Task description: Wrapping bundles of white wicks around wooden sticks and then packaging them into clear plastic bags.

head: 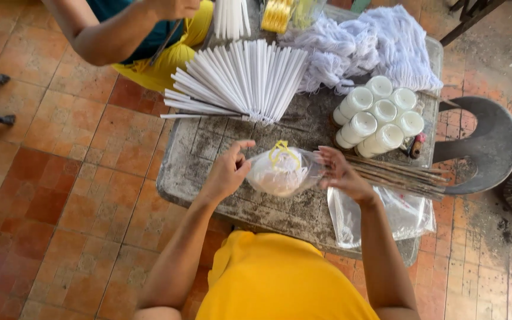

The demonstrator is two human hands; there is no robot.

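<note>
Head view: both hands work over a grey, stained tabletop (208,154) at its near edge. Between them is a small clear bag (282,173) stuffed with white material and closed with a yellow tie (281,152) at its top. The left hand (227,172) has its fingers curled against the bag's left side, thumb raised toward the tie. The right hand (342,173) pinches the bag's right edge with its fingertips, the other fingers loosely spread. The bag seems to rest on or just above the tabletop; which of the two cannot be told.

By the look of it, the step in hand is finishing off this packed bag, with the tie already around its neck. The next move would call for a steady grip on both sides so the thin plastic does not slip or tear.

Beyond the bag lies a fan of white sticks (241,80), a heap of white thread (374,44) and a cluster of white candles (377,115). Thin brown sticks (404,176) and more clear plastic (386,216) lie just right of the right hand. Another person's arm (108,35) shows at the far side.
</note>
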